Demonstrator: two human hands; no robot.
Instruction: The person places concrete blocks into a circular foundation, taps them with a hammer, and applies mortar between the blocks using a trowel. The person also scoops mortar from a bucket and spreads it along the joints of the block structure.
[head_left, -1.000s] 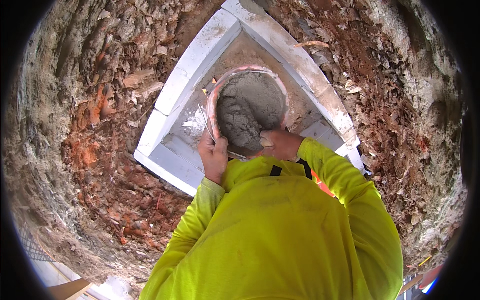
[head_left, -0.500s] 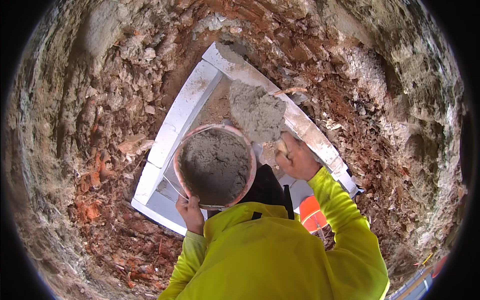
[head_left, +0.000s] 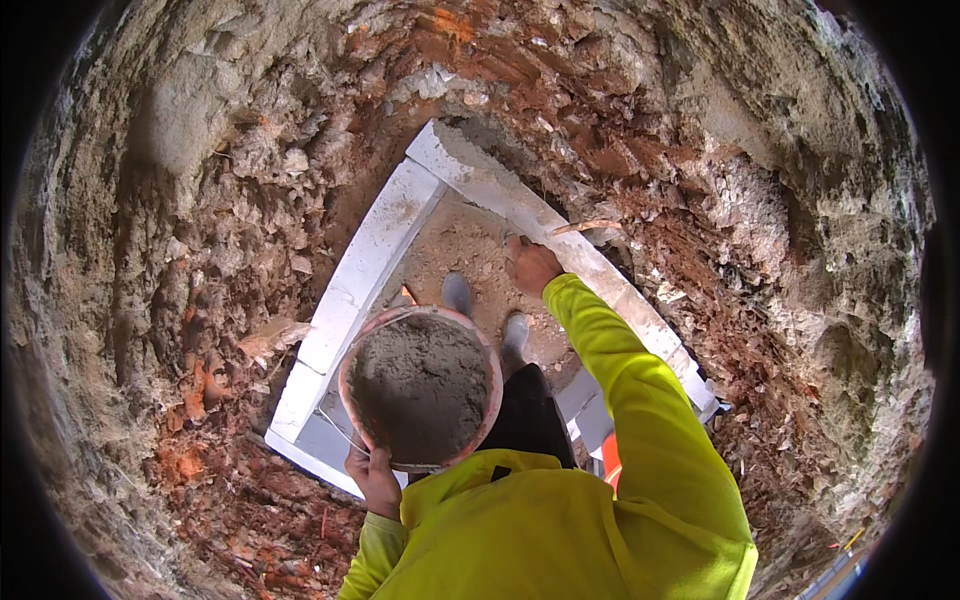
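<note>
My left hand (head_left: 377,482) is closed on the near-left rim of a bucket (head_left: 493,372), beside its wire handle. The bucket has a pinkish, smeared rim and is tilted toward me. Grey wet mortar (head_left: 420,385) fills much of it. My right hand (head_left: 533,266) is stretched forward, closed, beside the inner face of the right-hand white block wall (head_left: 600,270). The trowel it grips is almost wholly hidden by the fingers; its blade does not show.
White blocks (head_left: 365,250) form a pointed, low-walled enclosure with dirt inside. My grey boots (head_left: 457,292) stand within it. Rough rock and reddish earth (head_left: 210,370) surround the walls. A brown strip (head_left: 587,227) lies by the right wall; an orange object (head_left: 611,460) shows near my right arm.
My right hand has moved forward and left. The mortar-loaded trowel blade seen before is out of sight. The bucket has shifted slightly nearer to me, still in my left hand.
</note>
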